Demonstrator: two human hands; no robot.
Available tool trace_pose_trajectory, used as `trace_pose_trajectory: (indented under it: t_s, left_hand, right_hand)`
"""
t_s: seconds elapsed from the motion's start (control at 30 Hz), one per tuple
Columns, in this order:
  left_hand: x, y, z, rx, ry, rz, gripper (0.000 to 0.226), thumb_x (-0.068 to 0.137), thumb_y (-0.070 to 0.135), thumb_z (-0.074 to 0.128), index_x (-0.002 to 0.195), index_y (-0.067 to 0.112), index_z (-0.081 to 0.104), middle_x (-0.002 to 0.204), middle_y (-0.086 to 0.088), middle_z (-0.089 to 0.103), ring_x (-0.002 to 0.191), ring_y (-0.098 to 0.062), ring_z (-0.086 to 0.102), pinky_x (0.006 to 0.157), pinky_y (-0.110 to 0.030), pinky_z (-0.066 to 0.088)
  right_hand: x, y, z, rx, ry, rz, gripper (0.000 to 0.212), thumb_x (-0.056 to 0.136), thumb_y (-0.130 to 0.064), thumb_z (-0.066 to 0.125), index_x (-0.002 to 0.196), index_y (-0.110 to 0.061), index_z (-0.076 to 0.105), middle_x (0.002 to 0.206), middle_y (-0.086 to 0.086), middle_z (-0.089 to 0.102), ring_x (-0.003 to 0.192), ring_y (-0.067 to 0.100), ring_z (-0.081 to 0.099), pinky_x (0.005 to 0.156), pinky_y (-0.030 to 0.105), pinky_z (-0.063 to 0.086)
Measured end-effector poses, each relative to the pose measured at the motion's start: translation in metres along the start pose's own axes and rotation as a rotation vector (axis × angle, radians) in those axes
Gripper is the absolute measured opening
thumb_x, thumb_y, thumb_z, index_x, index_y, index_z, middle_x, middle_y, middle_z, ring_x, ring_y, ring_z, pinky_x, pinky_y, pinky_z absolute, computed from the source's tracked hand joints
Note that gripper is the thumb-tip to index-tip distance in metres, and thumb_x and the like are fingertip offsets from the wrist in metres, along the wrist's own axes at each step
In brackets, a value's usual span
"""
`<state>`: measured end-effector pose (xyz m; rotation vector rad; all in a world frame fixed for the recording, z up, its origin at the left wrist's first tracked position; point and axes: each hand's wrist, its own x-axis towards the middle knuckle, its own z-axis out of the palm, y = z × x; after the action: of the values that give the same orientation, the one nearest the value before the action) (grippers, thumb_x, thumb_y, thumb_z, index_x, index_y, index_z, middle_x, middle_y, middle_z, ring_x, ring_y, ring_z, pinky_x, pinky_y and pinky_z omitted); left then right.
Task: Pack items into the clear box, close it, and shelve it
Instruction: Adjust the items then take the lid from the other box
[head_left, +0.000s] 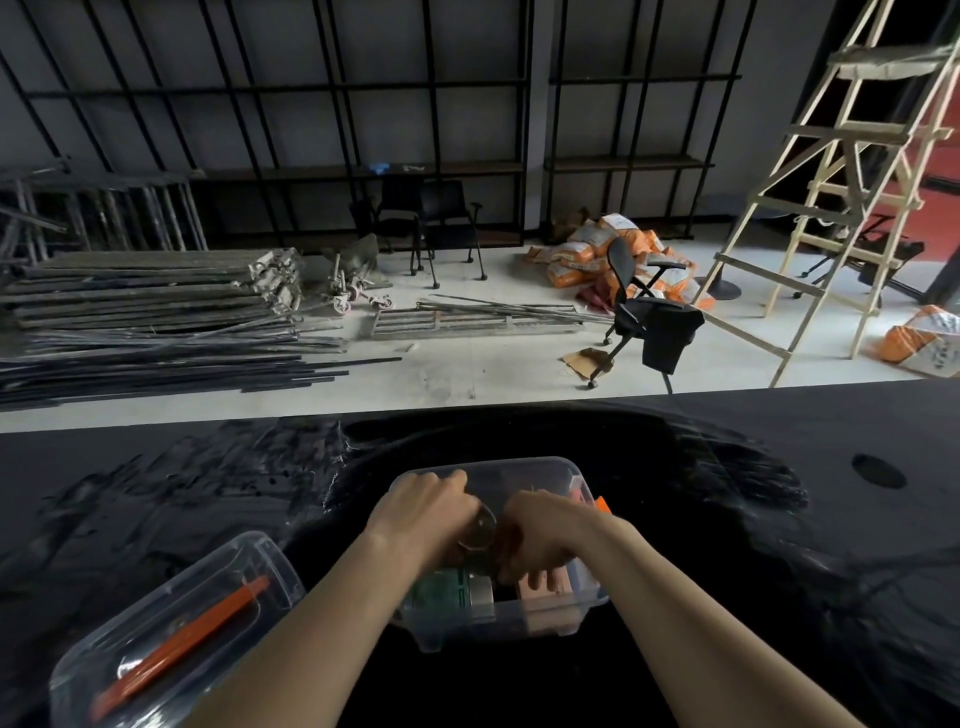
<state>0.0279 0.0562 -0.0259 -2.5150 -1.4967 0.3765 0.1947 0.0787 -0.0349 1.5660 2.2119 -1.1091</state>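
- Head view: the clear box (498, 618) sat open on the black bench (779, 519), directly in front of the person, with both hands down inside it.
- The step in hand looked like packing: things were being pressed or arranged in the box, which was not yet closed.
- The left hand (426, 512) was curled over a round, dark, glassy object (478, 527) near the middle of the box; its grip was closed around that object's top, the fingers wrapped and not spread.
- The right hand (540, 535) was bent at the same spot, touching the round object's other side, its fingers (530, 577) pointing down towards a pinkish block (545, 590). Whether this grip actually clasped anything could not be told, since the palm hid the contact.
- A green item (441, 595) lay at the near left of the box, beside the pinkish block; an orange piece (601, 503) showed at the right rim.
- The lid (171, 629) lay apart on the bench to the near left, upturned, with an orange latch (182, 649) across it.
- Judged from this, the next move called for settling the round object low enough that the lid could seat, then reaching left for the lid.
- Dark shelving (363, 171) stood along the far wall, well apart from the bench, a likely place for shelving later.
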Motion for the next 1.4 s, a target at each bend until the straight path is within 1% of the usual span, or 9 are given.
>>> trace_pose_trajectory:
  t_s: [0.13,0.23,0.4,0.73,0.9,1.07,1.17,1.3,1.4]
  left_hand:
    - [-0.014,-0.011,-0.002,0.048,0.009,-0.025,0.018,0.087,0.017,0.069,0.104,0.014,0.072,0.122,-0.003,0.054,0.104,-0.027,0.062,0.068,-0.037,0.038]
    - [-0.019,-0.013,0.0,0.146,-0.011,-0.007,0.018,0.087,0.02,0.067,0.103,0.012,0.072,0.118,-0.005,0.059,0.11,-0.028,0.054,0.087,-0.039,0.042]
    - [-0.022,-0.011,0.0,0.212,-0.05,0.02,0.016,0.091,0.015,0.062,0.102,0.011,0.073,0.108,-0.006,0.068,0.113,-0.031,0.049,0.097,-0.042,0.036]
    - [-0.037,-0.048,-0.004,-0.605,0.451,-0.356,0.018,0.094,0.028,0.06,0.108,0.036,0.068,0.105,0.016,0.066,0.104,-0.009,0.058,0.091,-0.031,0.049]
    - [-0.038,-0.048,0.019,-0.829,0.333,-0.476,0.03,0.093,0.031,0.063,0.123,0.034,0.06,0.123,0.01,0.06,0.111,-0.011,0.062,0.088,-0.033,0.054]
    - [-0.044,-0.045,0.037,-0.965,0.288,-0.513,0.032,0.094,0.026,0.065,0.125,0.033,0.059,0.118,0.013,0.067,0.086,-0.001,0.067,0.071,-0.018,0.049]
    - [-0.045,-0.046,0.038,-1.004,0.319,-0.516,0.031,0.094,0.027,0.066,0.124,0.032,0.06,0.11,0.016,0.069,0.08,0.004,0.064,0.063,-0.009,0.04]
    - [-0.047,-0.047,0.04,-1.059,0.362,-0.535,0.026,0.095,0.029,0.064,0.121,0.029,0.063,0.104,0.017,0.07,0.081,0.004,0.066,0.068,-0.013,0.047]
    - [-0.047,-0.044,0.043,-1.078,0.379,-0.538,0.023,0.095,0.027,0.064,0.118,0.029,0.064,0.104,0.016,0.071,0.082,0.004,0.066,0.07,-0.014,0.05]
  right_hand:
    - [0.008,-0.006,0.006,-0.026,-0.093,-0.027,0.024,0.084,-0.027,0.08,0.106,-0.017,0.074,0.092,0.002,0.077,0.071,0.015,0.072,0.063,0.026,0.058]
    - [0.016,-0.009,0.017,-0.061,-0.101,-0.015,0.041,0.088,-0.023,0.076,0.127,-0.013,0.067,0.098,0.003,0.075,0.066,0.011,0.067,0.059,0.024,0.053]
    - [0.025,-0.015,0.028,-0.194,-0.051,0.025,0.023,0.086,-0.015,0.069,0.11,-0.013,0.07,0.077,-0.001,0.064,0.065,0.015,0.061,0.063,0.031,0.052]
    - [0.0,-0.024,0.009,-0.139,0.124,-0.073,0.033,0.073,-0.037,0.08,0.097,-0.016,0.071,0.093,-0.002,0.071,0.078,0.016,0.068,0.06,0.023,0.048]
    - [0.001,-0.04,0.017,-0.1,0.125,-0.05,0.04,0.07,-0.038,0.086,0.102,-0.018,0.072,0.097,0.0,0.074,0.082,0.016,0.072,0.067,0.028,0.058]
    - [-0.001,-0.047,0.023,0.076,0.102,-0.018,0.037,0.073,-0.037,0.087,0.092,-0.015,0.064,0.095,0.003,0.073,0.072,0.014,0.073,0.058,0.024,0.057]
    - [-0.003,-0.044,0.019,0.319,0.042,0.03,0.036,0.078,-0.036,0.084,0.086,-0.004,0.07,0.095,0.02,0.077,0.08,0.028,0.077,0.078,0.035,0.063]
    - [0.0,-0.043,0.019,0.616,0.055,0.173,0.046,0.091,-0.022,0.07,0.126,0.0,0.049,0.105,0.027,0.073,0.083,0.042,0.076,0.076,0.049,0.063]
    - [0.003,-0.048,0.023,0.614,0.029,0.153,0.028,0.095,-0.009,0.058,0.121,0.0,0.058,0.11,0.027,0.072,0.094,0.044,0.074,0.085,0.054,0.06]
